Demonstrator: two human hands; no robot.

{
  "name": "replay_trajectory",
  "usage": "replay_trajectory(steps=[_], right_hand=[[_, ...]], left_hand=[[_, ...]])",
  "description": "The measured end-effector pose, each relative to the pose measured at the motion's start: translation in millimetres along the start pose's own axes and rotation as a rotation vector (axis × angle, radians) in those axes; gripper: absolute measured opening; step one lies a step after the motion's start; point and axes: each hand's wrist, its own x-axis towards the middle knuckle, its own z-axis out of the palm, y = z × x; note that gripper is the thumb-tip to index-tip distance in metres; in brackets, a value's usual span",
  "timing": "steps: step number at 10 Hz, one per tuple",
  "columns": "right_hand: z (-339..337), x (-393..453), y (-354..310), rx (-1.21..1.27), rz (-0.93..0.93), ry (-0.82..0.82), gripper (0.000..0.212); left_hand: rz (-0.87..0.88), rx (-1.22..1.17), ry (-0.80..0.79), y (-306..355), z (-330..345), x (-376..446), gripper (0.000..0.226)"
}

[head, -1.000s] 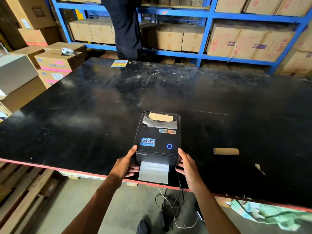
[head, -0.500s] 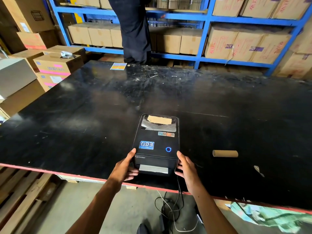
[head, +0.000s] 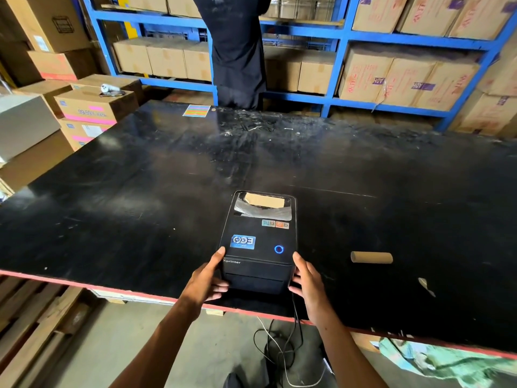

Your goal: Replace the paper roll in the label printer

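A black label printer (head: 258,242) sits near the front edge of the black table (head: 140,197), lid closed, its blue ring light lit. Through the lid's rear window a brown roll and white paper show. No paper sticks out of the front slot. My left hand (head: 205,281) grips the printer's front left corner, thumb on top. My right hand (head: 306,281) presses against its front right side, fingers spread along the wall. An empty brown cardboard core (head: 371,257) lies on the table to the right of the printer.
A person in dark clothes (head: 237,51) stands at the table's far edge before blue shelving (head: 335,32) full of cartons. Stacked boxes (head: 92,107) stand at left. Cables (head: 282,348) hang below the front edge. A paper scrap (head: 425,284) and crumpled green paper (head: 447,359) lie at right.
The strip of white label paper that hung out of the front slot a second ago has drawn back inside and is gone. Both hands stay on the printer's front corners.
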Motion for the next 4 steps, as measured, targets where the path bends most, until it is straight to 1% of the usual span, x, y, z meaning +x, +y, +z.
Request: replay_trajectory(steps=[1,3,4], right_hand=[[2,-2,-2,-0.005,-0.006,0.015,0.029],[2,-9,-11,-0.044,-0.013,0.007,0.021],[-2,-13,-3,-0.154,-0.100,0.065,0.019]], left_hand=[[0.006,0.012,0.002,3,-1,-2,0.084],[0.004,0.064,0.006,12,1,-5,0.072],[0.013,0.097,0.033,0,3,-11,0.073]])
